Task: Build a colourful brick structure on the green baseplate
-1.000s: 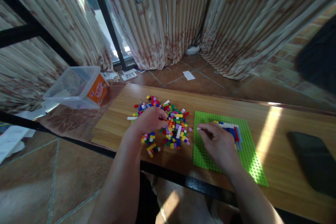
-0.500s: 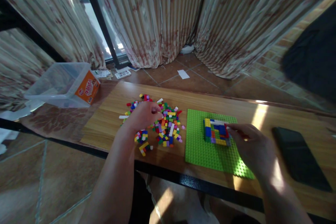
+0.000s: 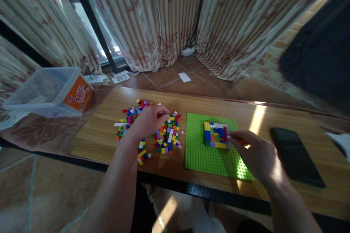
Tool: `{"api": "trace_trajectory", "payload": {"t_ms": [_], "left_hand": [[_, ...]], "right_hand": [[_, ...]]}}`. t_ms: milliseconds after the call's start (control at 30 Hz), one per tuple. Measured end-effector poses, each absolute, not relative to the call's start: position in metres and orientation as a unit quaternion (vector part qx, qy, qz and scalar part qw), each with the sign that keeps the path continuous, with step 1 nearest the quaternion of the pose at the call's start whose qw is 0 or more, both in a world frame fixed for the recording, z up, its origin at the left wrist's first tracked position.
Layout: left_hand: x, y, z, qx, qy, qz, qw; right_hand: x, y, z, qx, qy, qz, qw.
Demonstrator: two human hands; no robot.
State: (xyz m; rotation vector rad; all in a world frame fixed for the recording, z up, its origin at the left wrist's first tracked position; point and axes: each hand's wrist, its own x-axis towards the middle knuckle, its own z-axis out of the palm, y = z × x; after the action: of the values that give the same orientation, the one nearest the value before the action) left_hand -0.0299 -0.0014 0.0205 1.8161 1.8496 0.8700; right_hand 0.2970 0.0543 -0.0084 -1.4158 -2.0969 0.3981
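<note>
- Red-and-white piece, small and hard to make out, sits pinched between the thumb and fingertips of the right hand (image 3: 258,154), which rests on the right part of the green baseplate (image 3: 199,154).
- Straight to the left of those fingertips, touching or just beside them, stands the brick block (image 3: 216,134), a low square of yellow, blue, green, orange, red and white bricks pressed onto the baseplate; the pinched piece points at its right edge, by the red bricks.
- That block lies toward the far side of the baseplate, its sides square with the plate's edges, with bare green studs in front of it and to its left.
- Of the two hands the right one is far nearer the block; nothing stands between them.
- Over on the other side, the left hand (image 3: 147,120) lies palm down on the loose brick pile (image 3: 161,134), fingers curled together into the bricks; whether it grips one I cannot tell.
- This pile spreads over the wooden tabletop (image 3: 104,134) just left of the baseplate, apart from it by a narrow strip of wood.
- Right of the right hand, near the wrist, a black phone (image 3: 295,156) lies flat, its long axis running away and slightly left.
- Further left, well apart from the pile, a clear plastic tub (image 3: 41,93) with an orange label stands off the wooden board.
- Striped curtains (image 3: 153,18) hang behind the table over a tiled floor.
</note>
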Motion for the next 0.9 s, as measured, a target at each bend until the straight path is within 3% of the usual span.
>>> {"api": "trace_trajectory", "payload": {"t_ms": [533, 900], "left_hand": [[-0.027, 0.002, 0.019, 0.672, 0.661, 0.28, 0.183], [-0.029, 0.002, 0.015, 0.675, 0.663, 0.274, 0.171]], "right_hand": [[0.293, 0.054, -0.018, -0.48, -0.814, 0.185, 0.27], [0.292, 0.054, -0.021, -0.549, -0.769, 0.192, 0.265]]}}
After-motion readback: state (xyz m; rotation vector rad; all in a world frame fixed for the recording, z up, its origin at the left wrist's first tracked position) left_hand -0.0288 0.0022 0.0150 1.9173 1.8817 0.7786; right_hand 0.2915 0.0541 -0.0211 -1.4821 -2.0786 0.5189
